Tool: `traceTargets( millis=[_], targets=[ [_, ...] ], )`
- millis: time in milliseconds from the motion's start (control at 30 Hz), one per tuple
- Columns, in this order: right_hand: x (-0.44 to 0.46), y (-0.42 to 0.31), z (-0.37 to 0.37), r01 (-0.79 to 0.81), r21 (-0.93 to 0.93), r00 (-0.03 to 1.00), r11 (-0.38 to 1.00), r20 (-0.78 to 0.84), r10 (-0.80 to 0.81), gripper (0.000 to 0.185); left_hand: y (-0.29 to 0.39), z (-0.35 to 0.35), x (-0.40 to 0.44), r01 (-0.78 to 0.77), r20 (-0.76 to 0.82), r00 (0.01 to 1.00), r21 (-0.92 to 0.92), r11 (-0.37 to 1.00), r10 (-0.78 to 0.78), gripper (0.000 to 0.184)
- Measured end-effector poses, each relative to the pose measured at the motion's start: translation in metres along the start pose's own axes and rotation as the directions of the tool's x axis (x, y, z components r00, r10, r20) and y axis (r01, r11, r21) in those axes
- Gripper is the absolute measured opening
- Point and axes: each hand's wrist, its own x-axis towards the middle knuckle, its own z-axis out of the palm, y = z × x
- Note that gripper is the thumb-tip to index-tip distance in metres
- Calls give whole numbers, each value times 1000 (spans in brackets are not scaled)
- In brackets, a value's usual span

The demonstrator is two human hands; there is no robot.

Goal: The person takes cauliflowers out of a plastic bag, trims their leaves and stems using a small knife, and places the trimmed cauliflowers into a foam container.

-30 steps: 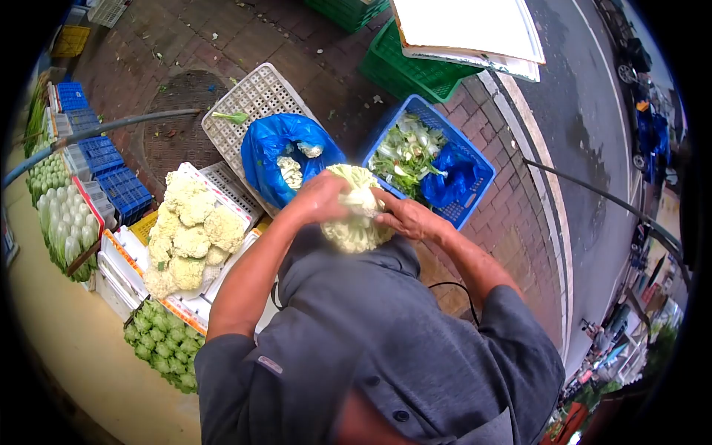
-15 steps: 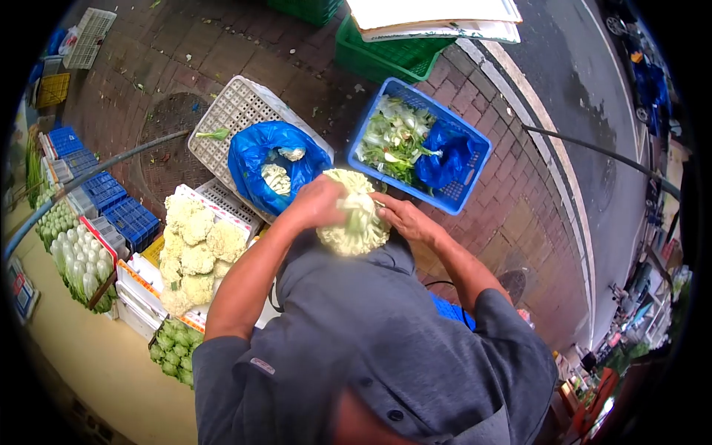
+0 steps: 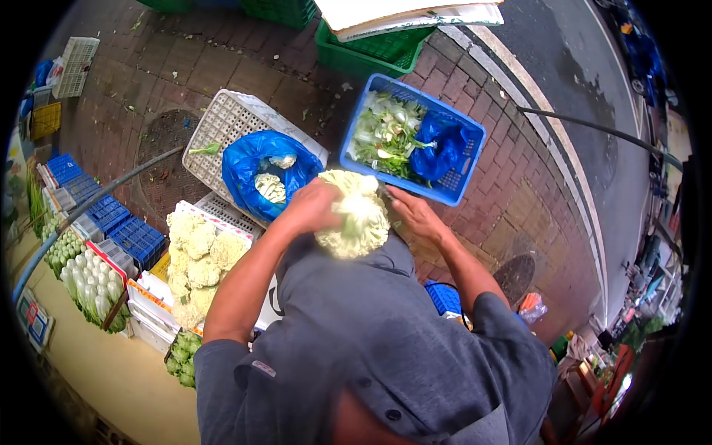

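A cauliflower (image 3: 354,222), stem side towards me, is held over my lap. My left hand (image 3: 311,208) grips it from the left, its fingers slightly blurred. On the other side, my right hand (image 3: 415,213) is closed just beside the stem; a thin dark thing shows at its fingertips, too small to name. Beyond my left hand, a blue plastic bag (image 3: 236,165) with cauliflower pieces (image 3: 270,188) in it rests on an upturned white crate (image 3: 215,122). Ahead of my right hand stands a blue basket (image 3: 475,152) holding leafy trimmings (image 3: 386,133).
Several cauliflowers (image 3: 194,256) are piled in a box at my left, near boxed white-stemmed greens (image 3: 93,282) and blue crates (image 3: 137,245). A green crate (image 3: 363,59) with white foam boards (image 3: 415,18) stands ahead. The road (image 3: 564,67) runs along the right.
My right hand has drawn slightly away from the cauliflower's stem. My left hand still grips the cauliflower. The surroundings have shifted a little in view.
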Motion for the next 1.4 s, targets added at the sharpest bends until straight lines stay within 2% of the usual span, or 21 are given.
traceTargets(
  millis=[33, 100, 200, 233, 333, 400, 467, 567, 667, 733, 833, 900, 967, 1033, 1067, 1133, 1167, 1200, 1267, 1333, 1400],
  targets=[
    [3, 38, 4, 171, -131, 963, 977, -186, -193, 51, -5, -1, 1, 6, -13, 1000, -5, 1000, -6, 48],
    [-6, 23, -10, -239, 166, 954, 957, -145, 263, 53, -9, -1, 1, 42, -4, 999, -26, 999, -42, 48],
    [1, 24, -12, -316, 433, 902, 844, -139, 409, 47, -20, -7, 8, 71, -38, 997, -29, 997, -72, 47],
    [5, 31, -10, -299, 413, 917, 860, -126, 380, 43, -28, -5, 7, 139, -31, 988, -240, 961, -151, 44],
    [8, 30, -1, -288, 377, 930, 880, -107, 351, 38, -69, 3, 6, 283, 124, 954, -679, 677, -274, 33],
    [13, 43, 5, -238, 321, 939, 917, -163, 301, 41, -78, 9, -3, 212, 153, 956, -949, 231, -250, 35],
    [18, 43, 4, -213, 242, 947, 947, -188, 261, 45, -88, 15, -14, 118, 155, 961, -979, -167, -227, 39],
    [37, 57, 0, -79, 238, 959, 968, -247, 139, 40, -103, 41, -20, 4, 103, 974, -899, -438, -204, 66],
    [53, 41, -5, -15, 248, 953, 969, -290, 89, 38, -85, 40, -32, -42, -133, 987, -748, -662, 89, 78],
    [57, 13, -9, 51, 176, 959, 983, -283, 0, 40, -92, 50, -38, -270, -264, 962, -958, -93, -76, 83],
    [60, -11, -5, -38, 241, 978, 970, -188, 85, 34, -89, 43, -52, -342, -342, 936, -940, 17, -78, 97],
    [66, -20, 2, -44, 214, 984, 976, -162, 80, 36, -91, 36, -66, -173, -253, 967, -756, -631, 38, 100],
    [69, -30, 10, -58, 204, 988, 977, -125, 85, 41, -117, 58, -67, -344, -319, 933, -927, -151, -165, 98],
    [72, -33, 17, -18, 169, 993, 985, -109, 37, 48, -124, 69, -73, -356, -362, 902, -932, 70, -236, 97],
    [73, -37, 21, 10, 148, 995, 989, -103, 6, 49, -117, 64, -77, -364, -359, 904, -931, 20, -232, 97],
    [90, -36, 31, 28, 127, 999, 991, -35, -24, 50, -114, 49, -93, -453, -427, 888, -745, -489, -172, 88],
    [88, -54, 36, 53, 144, 998, 988, -29, -49, 34, -110, 43, -101, -418, -459, 877, -583, -697, -141, 84],
    [95, -34, 43, 52, 109, 996, 993, -79, -43, 37, -115, 48, -108, -500, -486, 841, -529, -686, -238, 74],
    [96, -45, 39, -22, 65, 999, 998, 40, 19, 42, -124, 56, -130, -547, -485, 818, -485, -682, -310, 86],
    [98, -43, 46, -17, -4, 998, 1000, 65, 17, 39, -143, 74, -155, -665, -537, 745, -555, -499, -395, 92],
    [102, -41, 56, -84, -28, 991, 996, 103, 87, 39, -172, 101, -177, -747, -573, 663, -545, -380, -482, 69]
  ],
)
